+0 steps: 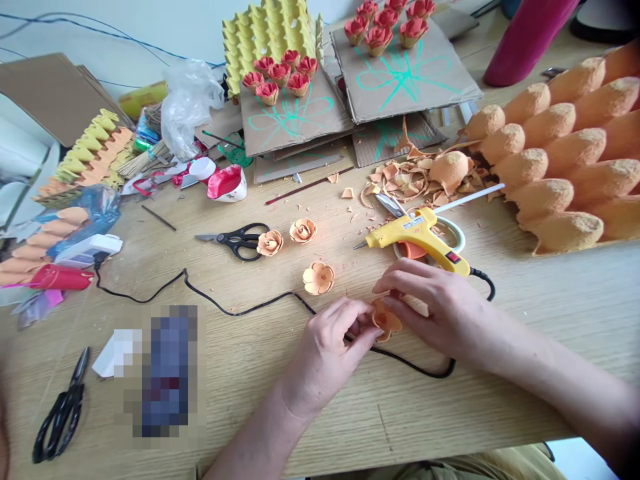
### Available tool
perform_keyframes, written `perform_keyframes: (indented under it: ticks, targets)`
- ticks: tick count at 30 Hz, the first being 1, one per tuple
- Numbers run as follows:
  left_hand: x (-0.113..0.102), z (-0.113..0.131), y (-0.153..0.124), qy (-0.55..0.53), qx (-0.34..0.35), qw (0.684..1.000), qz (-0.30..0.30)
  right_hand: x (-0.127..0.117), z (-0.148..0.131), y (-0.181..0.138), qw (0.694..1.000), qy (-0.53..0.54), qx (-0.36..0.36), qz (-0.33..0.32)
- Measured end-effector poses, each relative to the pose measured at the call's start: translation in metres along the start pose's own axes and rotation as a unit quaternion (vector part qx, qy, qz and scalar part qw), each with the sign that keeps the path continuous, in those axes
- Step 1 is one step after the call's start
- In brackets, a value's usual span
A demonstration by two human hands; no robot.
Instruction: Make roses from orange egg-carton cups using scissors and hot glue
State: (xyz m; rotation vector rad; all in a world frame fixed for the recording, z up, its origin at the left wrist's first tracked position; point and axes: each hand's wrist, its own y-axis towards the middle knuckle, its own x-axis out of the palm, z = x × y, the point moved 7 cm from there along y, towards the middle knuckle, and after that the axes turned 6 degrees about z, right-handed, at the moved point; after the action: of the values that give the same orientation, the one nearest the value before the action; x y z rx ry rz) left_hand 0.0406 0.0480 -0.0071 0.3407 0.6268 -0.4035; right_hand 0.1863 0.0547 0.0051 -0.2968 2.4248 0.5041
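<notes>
Flower — thin orange pulp, smooth-faced and cupped — is at five o'clock in view, pinched by left grip and right grip together. Excess finger pressure could crease or tear its edge. Yellow plastic glue gun lies at one o'clock from it; a snag on the black cord could drag the tool.

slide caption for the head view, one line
Two hands hold an orange flower near a yellow glue gun and three more flowers.
</notes>
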Motion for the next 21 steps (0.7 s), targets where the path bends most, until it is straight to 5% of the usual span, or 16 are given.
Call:
perform_keyframes:
  ticks: [8,21]
  targets:
    - [0.002,-0.002,-0.002,0.005,-0.004,1.0,0.004,-0.008,0.006,-0.01,0.992,-0.026,-0.013,-0.123]
    - [0.001,-0.001,0.0,-0.011,-0.017,1.0,0.003,0.007,0.0,-0.01,0.995,0.009,-0.025,-0.097]
